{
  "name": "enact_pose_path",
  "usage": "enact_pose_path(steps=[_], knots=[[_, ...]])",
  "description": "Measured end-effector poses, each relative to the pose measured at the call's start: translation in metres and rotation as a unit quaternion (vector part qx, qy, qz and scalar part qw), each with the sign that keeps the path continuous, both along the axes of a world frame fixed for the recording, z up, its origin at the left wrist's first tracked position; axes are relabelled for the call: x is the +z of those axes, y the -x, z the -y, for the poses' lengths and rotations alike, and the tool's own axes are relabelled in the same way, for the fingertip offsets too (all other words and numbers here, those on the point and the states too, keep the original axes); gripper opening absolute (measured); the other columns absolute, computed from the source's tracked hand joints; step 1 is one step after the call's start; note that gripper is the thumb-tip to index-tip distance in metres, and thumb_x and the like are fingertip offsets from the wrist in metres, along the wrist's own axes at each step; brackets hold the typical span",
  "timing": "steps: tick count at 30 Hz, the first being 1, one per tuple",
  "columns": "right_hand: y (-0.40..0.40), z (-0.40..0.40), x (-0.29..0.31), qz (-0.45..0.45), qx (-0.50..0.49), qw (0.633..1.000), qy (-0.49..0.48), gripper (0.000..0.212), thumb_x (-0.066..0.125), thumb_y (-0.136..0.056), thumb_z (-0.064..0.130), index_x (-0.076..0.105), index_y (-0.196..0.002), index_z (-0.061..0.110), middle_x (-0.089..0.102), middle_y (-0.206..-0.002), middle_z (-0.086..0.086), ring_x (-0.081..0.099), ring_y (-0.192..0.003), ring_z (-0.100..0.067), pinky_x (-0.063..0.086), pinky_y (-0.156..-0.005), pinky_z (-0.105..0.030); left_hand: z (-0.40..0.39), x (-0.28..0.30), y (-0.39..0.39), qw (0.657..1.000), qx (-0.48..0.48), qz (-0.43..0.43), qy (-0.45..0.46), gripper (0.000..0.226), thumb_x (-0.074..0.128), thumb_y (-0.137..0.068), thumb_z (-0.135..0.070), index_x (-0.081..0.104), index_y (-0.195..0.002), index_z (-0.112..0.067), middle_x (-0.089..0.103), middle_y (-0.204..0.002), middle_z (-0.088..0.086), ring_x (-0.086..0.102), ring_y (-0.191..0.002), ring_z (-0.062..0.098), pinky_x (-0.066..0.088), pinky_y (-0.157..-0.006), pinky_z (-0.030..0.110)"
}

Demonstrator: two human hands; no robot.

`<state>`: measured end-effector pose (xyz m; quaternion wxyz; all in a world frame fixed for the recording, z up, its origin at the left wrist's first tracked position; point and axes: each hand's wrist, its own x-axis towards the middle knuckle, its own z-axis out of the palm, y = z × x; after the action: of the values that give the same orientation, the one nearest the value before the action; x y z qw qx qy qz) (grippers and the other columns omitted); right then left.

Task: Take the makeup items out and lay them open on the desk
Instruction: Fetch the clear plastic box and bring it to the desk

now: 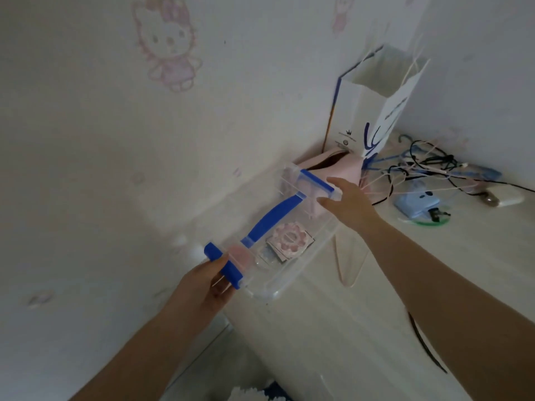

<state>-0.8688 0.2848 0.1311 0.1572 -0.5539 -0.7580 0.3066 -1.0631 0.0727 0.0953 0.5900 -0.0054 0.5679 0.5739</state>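
A clear plastic storage box (pixel 292 273) with a blue handle (pixel 272 218) and blue end latches lies along the left edge of the pale desk (pixel 376 299). Through its lid show a pink flower-shaped item (pixel 289 240) and other small makeup pieces. My left hand (pixel 208 282) grips the near blue latch (pixel 224 266). My right hand (pixel 346 202) reaches to the far blue latch (pixel 317 182), thumb and fingers on the box's end. What lies deeper inside the box is blurred.
A pink pouch (pixel 338 166) lies behind the box. White paper bags (pixel 373 111) stand in the corner. Tangled cables (pixel 425 166), a light blue device (pixel 417 202) and a white charger (pixel 506 198) lie at the desk's back right. The wall runs along the left.
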Motion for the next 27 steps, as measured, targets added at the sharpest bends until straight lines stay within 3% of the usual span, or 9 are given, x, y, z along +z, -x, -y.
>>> enact_pose_path(steps=[3,6,11,14,17,22,27], knots=[[0.001,-0.015,-0.008,0.018,0.007,0.999,0.042,0.060,0.059,-0.089,0.030,0.035,-0.141,0.014,0.047,-0.138,-0.008,0.049,-0.121,-0.024,0.037,-0.092,-0.029,0.001,0.001,-0.001,1.000,0.009,0.009,-0.005,0.033,0.058,-0.090,-0.017,0.058,-0.119,-0.002,0.067,-0.106,0.016,0.064,-0.089,0.023,0.054,-0.084,0.036],[0.002,-0.020,-0.012,0.020,0.014,0.998,0.060,0.057,0.059,-0.089,0.031,0.038,-0.138,0.012,0.052,-0.131,-0.009,0.052,-0.112,-0.024,0.037,-0.086,-0.028,0.001,0.001,-0.001,1.000,0.011,0.008,-0.010,0.035,0.058,-0.089,-0.016,0.058,-0.121,-0.002,0.066,-0.115,0.018,0.065,-0.099,0.026,0.054,-0.087,0.039],[0.001,-0.017,-0.012,-0.011,0.001,0.998,0.066,0.055,0.063,-0.088,0.029,0.043,-0.135,0.010,0.053,-0.128,-0.009,0.053,-0.110,-0.024,0.041,-0.092,-0.031,0.004,0.003,0.000,1.000,-0.005,-0.020,-0.002,0.032,0.058,-0.088,-0.015,0.060,-0.118,-0.003,0.068,-0.113,0.017,0.065,-0.103,0.027,0.059,-0.077,0.035],[-0.002,-0.006,-0.015,-0.046,-0.012,0.995,0.089,0.057,0.066,-0.085,0.028,0.043,-0.135,0.012,0.053,-0.126,-0.007,0.052,-0.101,-0.017,0.044,-0.087,-0.029,0.012,0.004,0.005,0.999,-0.015,-0.044,-0.001,0.032,0.061,-0.084,-0.016,0.061,-0.113,-0.003,0.071,-0.106,0.015,0.067,-0.097,0.026,0.054,-0.086,0.042],[-0.009,0.012,-0.018,-0.090,-0.056,0.990,0.094,0.053,0.067,-0.084,0.027,0.047,-0.132,0.014,0.054,-0.114,-0.003,0.053,-0.095,-0.016,0.044,-0.082,-0.029,0.024,0.006,0.014,0.994,-0.039,-0.100,-0.001,0.029,0.058,-0.089,-0.017,0.059,-0.116,-0.004,0.072,-0.105,0.011,0.068,-0.099,0.025,0.051,-0.091,0.044],[-0.024,0.057,-0.018,-0.182,-0.161,0.965,0.094,0.040,0.066,-0.085,0.027,0.055,-0.122,0.019,0.062,-0.093,0.003,0.057,-0.073,-0.009,0.046,-0.066,-0.025,0.042,0.014,0.034,0.978,-0.089,-0.188,-0.028,0.028,0.059,-0.090,-0.022,0.059,-0.114,-0.007,0.072,-0.105,0.009,0.069,-0.096,0.022,0.053,-0.081,0.035],[-0.038,0.126,-0.006,-0.208,-0.253,0.942,0.072,0.033,0.068,-0.083,0.030,0.057,-0.114,0.023,0.062,-0.087,0.006,0.059,-0.079,-0.013,0.052,-0.080,-0.036,0.061,0.027,0.053,0.960,-0.160,-0.219,-0.074,0.024,0.057,-0.091,-0.022,0.060,-0.111,-0.008,0.073,-0.101,0.006,0.070,-0.093,0.019,0.055,-0.073,0.029]])
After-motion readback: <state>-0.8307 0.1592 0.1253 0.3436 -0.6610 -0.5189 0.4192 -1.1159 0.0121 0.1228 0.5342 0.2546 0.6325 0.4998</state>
